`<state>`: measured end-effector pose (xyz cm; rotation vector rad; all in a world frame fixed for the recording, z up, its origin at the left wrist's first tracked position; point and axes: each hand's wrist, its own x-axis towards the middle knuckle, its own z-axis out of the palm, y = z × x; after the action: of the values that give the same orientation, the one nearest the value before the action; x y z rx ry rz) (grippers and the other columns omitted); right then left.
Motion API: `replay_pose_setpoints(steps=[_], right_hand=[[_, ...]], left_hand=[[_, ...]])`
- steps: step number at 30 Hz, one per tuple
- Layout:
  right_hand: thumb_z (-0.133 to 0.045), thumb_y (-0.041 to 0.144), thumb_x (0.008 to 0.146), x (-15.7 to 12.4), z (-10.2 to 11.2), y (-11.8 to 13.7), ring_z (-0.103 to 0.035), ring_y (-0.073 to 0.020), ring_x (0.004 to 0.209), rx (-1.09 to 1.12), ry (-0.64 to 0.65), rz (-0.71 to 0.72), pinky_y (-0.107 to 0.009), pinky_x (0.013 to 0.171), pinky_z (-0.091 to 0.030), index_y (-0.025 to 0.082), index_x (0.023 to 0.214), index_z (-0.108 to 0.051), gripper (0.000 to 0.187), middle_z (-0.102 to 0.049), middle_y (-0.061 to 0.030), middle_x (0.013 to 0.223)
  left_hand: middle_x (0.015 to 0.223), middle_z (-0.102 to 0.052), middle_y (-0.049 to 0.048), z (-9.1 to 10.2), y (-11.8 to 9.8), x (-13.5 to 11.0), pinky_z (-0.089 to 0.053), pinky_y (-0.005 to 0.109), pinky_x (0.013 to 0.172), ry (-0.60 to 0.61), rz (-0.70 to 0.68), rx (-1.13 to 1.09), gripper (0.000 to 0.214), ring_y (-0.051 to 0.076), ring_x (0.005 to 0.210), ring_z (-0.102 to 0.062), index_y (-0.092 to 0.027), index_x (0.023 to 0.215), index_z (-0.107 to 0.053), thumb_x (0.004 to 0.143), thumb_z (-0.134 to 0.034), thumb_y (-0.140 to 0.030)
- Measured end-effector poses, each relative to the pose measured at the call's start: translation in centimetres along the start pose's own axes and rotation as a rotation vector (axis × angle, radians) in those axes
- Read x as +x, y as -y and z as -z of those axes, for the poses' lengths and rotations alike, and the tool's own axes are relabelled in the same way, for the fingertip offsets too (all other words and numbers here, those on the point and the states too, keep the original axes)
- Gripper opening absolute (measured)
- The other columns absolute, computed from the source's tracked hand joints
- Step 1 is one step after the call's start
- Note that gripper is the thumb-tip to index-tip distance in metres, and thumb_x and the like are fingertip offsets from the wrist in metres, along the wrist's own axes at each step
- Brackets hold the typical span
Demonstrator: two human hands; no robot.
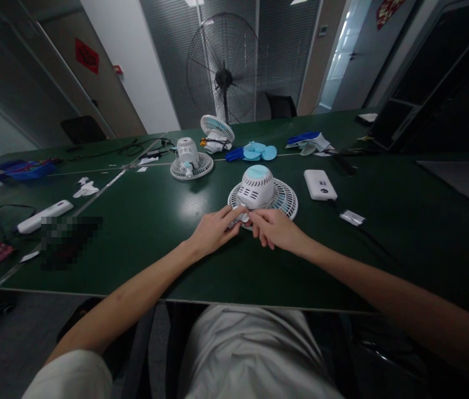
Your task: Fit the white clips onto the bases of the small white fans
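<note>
Green table, small white fan lying grille-down with its pale-blue-topped motor end up; left hand and right hand close together at its near side, fingertips meeting at a small white part, exact grip too small to make out. Farther back and leftward, a second fan also grille-down, a third fan tilted behind it, light blue blades just right of that. White box right of the nearest fan, white bar far left, large standing fan beyond the table
</note>
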<state>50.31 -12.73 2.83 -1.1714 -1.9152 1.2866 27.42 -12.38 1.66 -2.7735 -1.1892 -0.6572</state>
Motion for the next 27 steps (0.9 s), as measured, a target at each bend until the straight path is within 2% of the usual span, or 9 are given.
replay_pose_setpoints(steps=[3, 6, 8, 12, 15, 17, 21, 24, 27], right_hand=[[-0.059, 0.048, 0.099, -0.4, 0.1, -0.2, -0.063, -0.0184, 0.071, -0.503, -0.179, 0.300, -0.028, 0.063, -0.047, 0.016, 0.103, -0.066, 0.033, -0.067, -0.0074, 0.082], [-0.057, 0.047, 0.101, -0.4, 0.0, -0.2, -0.065, -0.0211, 0.081, -0.571, -0.191, 0.363, -0.030, 0.068, -0.047, 0.015, 0.108, -0.066, 0.033, -0.070, -0.0123, 0.097], [-0.049, 0.049, 0.104, -0.2, -0.2, 0.1, -0.063, -0.0169, 0.071, -0.355, -0.106, 0.248, -0.026, 0.059, -0.045, 0.016, 0.103, -0.066, 0.038, -0.069, -0.0098, 0.089], [-0.036, 0.053, 0.106, 0.2, -0.5, 0.5, -0.045, -0.0076, 0.043, 0.384, 0.177, -0.213, -0.018, 0.038, -0.029, 0.016, 0.094, -0.061, 0.046, -0.059, 0.0000, 0.065], [-0.044, 0.051, 0.104, 0.4, -0.4, 0.3, -0.043, -0.0050, 0.041, 0.635, 0.249, -0.329, -0.015, 0.035, -0.026, 0.016, 0.093, -0.061, 0.041, -0.058, 0.0015, 0.065], [-0.044, 0.054, 0.103, 0.4, -0.4, 0.0, -0.046, -0.0053, 0.041, 0.581, 0.214, -0.288, -0.015, 0.034, -0.025, 0.015, 0.092, -0.063, 0.045, -0.060, 0.0008, 0.065], [-0.043, 0.056, 0.104, 0.0, -0.6, -0.3, -0.049, -0.0064, 0.039, 0.258, 0.144, -0.095, -0.016, 0.034, -0.028, 0.014, 0.089, -0.066, 0.050, -0.060, 0.0010, 0.061], [-0.045, 0.051, 0.105, -0.8, -1.1, -0.1, -0.052, -0.0058, 0.041, 0.050, 0.180, 0.057, -0.016, 0.041, -0.037, 0.015, 0.088, -0.068, 0.046, -0.062, 0.0017, 0.063], [-0.046, 0.048, 0.105, -1.5, -1.4, 0.1, -0.056, -0.0062, 0.046, -0.058, 0.250, 0.160, -0.017, 0.046, -0.041, 0.017, 0.091, -0.069, 0.041, -0.063, 0.0025, 0.067]], left_hand=[[0.114, -0.065, 0.0062, 0.0, 0.0, 0.0, -0.054, 0.027, 0.075, 0.003, 0.005, -0.007, 0.042, 0.018, 0.089, -0.067, -0.024, 0.145, -0.048, 0.103, -0.051, -0.028], [0.116, -0.065, 0.0064, 0.0, 0.0, 0.0, -0.053, 0.028, 0.076, -0.001, 0.006, -0.012, 0.043, 0.018, 0.090, -0.067, -0.024, 0.146, -0.048, 0.103, -0.051, -0.027], [0.116, -0.065, 0.0066, 0.0, 0.0, 0.0, -0.053, 0.027, 0.075, -0.009, 0.004, -0.001, 0.044, 0.018, 0.090, -0.067, -0.023, 0.147, -0.047, 0.103, -0.051, -0.028], [0.112, -0.066, 0.0066, 0.0, 0.0, -0.1, -0.052, 0.027, 0.073, 0.006, 0.004, 0.013, 0.044, 0.018, 0.086, -0.067, -0.023, 0.147, -0.046, 0.104, -0.049, -0.030], [0.113, -0.066, 0.0066, 0.0, -0.1, -0.1, -0.053, 0.027, 0.073, 0.001, 0.001, 0.004, 0.044, 0.018, 0.086, -0.067, -0.023, 0.146, -0.047, 0.103, -0.050, -0.030], [0.112, -0.068, 0.0064, 0.0, -0.3, 0.0, -0.053, 0.028, 0.074, -0.028, 0.005, -0.010, 0.044, 0.018, 0.088, -0.068, -0.023, 0.145, -0.049, 0.101, -0.052, -0.029], [0.108, -0.071, 0.0061, 0.6, -0.3, -0.1, -0.053, 0.026, 0.074, -0.086, 0.035, -0.064, 0.040, 0.017, 0.086, -0.069, -0.023, 0.137, -0.058, 0.097, -0.058, -0.028], [0.101, -0.073, 0.0053, 1.8, 0.4, -1.2, -0.051, 0.023, 0.068, -0.083, 0.061, -0.081, 0.039, 0.015, 0.075, -0.067, -0.021, 0.134, -0.061, 0.096, -0.060, -0.030], [0.100, -0.073, 0.0049, 3.8, 1.4, -3.8, -0.052, 0.023, 0.070, -0.099, 0.113, -0.090, 0.040, 0.013, 0.074, -0.066, -0.021, 0.135, -0.062, 0.097, -0.060, -0.031]])
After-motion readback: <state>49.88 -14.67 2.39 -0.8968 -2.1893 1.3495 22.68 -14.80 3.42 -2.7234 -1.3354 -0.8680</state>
